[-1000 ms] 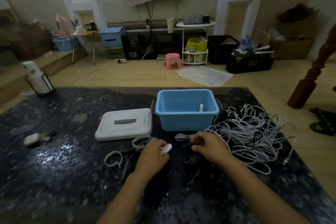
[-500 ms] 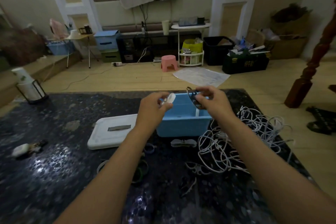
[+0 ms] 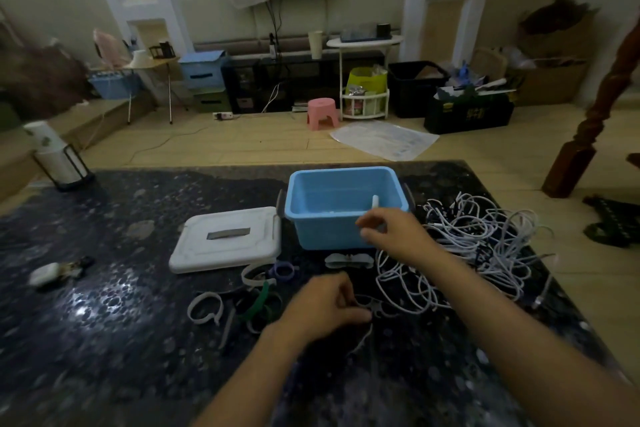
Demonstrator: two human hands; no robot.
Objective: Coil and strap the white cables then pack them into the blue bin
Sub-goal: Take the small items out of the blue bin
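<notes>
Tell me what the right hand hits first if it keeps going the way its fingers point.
The right hand points left across the front of the blue bin. Going on, it would probably meet the white lid beside the bin, though depth from this view is unclear.

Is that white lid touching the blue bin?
Apart. The head view shows a dark strip of table between the white lid and the blue bin.
</notes>
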